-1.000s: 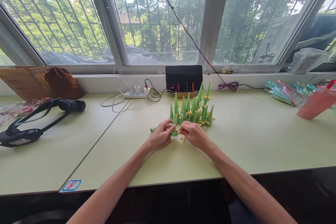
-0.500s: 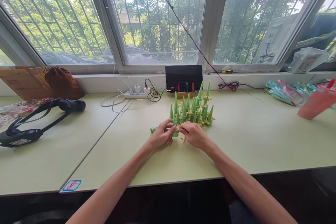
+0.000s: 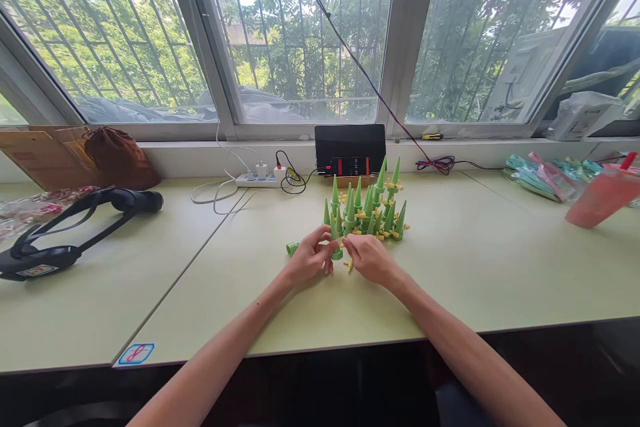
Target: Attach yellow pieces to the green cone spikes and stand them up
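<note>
My left hand is closed around a green watering spike, which stands with its point up and its collar low. At the side of this spike, my right hand pinches a small yellow valve, mostly hidden by the fingers. Just below the hands lies a loose yellow valve on the table. To the left of my left hand, a green cap-like piece rests on its side. Behind both hands stands a cluster of green spikes, several with yellow valves at their sides.
A tablet and a phone stand behind the spikes. To their left is a power strip with cables. A black headset and a brown pouch lie at left. At right are plastic-wrapped packets and a tilted red cup.
The held spike has shifted slightly right and tilted a little. My right hand has turned slightly at the valve, its fingers curling in more.
</note>
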Demonstrator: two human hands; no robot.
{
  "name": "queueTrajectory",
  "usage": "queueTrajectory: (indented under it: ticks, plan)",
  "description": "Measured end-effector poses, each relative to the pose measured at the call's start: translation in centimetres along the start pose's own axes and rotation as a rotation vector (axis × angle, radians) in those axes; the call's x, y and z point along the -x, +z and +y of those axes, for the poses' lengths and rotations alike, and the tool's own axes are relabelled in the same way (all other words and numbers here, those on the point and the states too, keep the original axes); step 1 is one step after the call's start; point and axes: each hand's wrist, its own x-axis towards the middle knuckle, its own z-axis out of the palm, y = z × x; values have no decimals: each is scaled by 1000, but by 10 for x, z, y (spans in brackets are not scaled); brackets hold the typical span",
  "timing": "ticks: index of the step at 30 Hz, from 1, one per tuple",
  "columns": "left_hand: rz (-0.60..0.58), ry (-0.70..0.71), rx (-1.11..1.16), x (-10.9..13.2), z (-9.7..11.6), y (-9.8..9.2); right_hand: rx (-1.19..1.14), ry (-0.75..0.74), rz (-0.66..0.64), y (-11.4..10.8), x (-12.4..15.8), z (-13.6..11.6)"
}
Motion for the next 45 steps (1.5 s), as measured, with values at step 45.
queueTrajectory:
  ticks: [45]
  plan:
    - [37, 33, -6, 0, -3, 3, -280, 41, 3, 4, -3, 0]
